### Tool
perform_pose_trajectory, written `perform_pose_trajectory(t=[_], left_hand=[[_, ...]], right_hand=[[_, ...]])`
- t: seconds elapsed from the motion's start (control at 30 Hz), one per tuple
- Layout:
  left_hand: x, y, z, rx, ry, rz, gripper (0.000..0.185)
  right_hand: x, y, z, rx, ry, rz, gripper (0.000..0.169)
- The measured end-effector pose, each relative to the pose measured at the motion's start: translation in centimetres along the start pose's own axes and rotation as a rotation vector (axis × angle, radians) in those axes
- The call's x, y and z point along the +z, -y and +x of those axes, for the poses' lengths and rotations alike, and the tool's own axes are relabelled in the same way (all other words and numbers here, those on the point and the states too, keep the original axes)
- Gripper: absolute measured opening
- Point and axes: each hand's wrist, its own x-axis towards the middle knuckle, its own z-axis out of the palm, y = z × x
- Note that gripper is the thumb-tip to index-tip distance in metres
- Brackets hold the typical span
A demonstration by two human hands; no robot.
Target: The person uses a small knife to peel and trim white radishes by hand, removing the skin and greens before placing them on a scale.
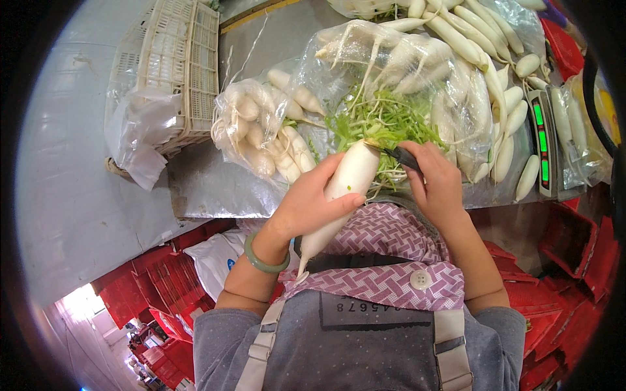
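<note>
My left hand is wrapped around a large white daikon radish, its leafy end up and away, its thin root tip pointing down toward my apron. My right hand grips a dark-handled knife, whose blade meets the cut crown of the radish. Beneath and behind the crown lies a heap of green radish tops. Around the greens, clear plastic bags hold more white radishes. Another bag of small radishes sits left of my left hand.
A beige plastic crate stands on the metal table at the left. Loose daikons are piled at the back right. A scale with a lit display stands at the right edge, with a radish beside it. Red crates are below the table.
</note>
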Motion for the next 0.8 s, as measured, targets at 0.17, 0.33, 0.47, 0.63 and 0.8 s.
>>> perform_pose_trajectory(t=[0.17, 0.33, 0.47, 0.63, 0.8], left_hand=[[-0.3, -2.5, -1.4, 0.098, 0.110, -0.093, 0.067], [-0.8, -1.9, -0.2, 0.155, -0.050, 0.078, 0.069], [-0.9, -1.8, -0.5, 0.091, -0.094, 0.131, 0.069], [-0.4, -1.3, -0.3, 0.105, -0.074, 0.179, 0.069], [-0.2, -1.1, -0.5, 0.061, -0.025, 0.131, 0.070]], right_hand=[[2.9, -4.8, -1.3, 0.124, 0.026, 0.004, 0.026], [1.7, -2.6, -0.9, 0.192, 0.000, 0.173, 0.026], [0.7, -2.0, -0.5, 0.280, -0.062, 0.438, 0.033], [-0.5, 1.3, 2.2, 0.157, 0.017, 0.648, 0.050], [0.3, 1.4, 3.2, 0.287, 0.141, 0.866, 0.031]])
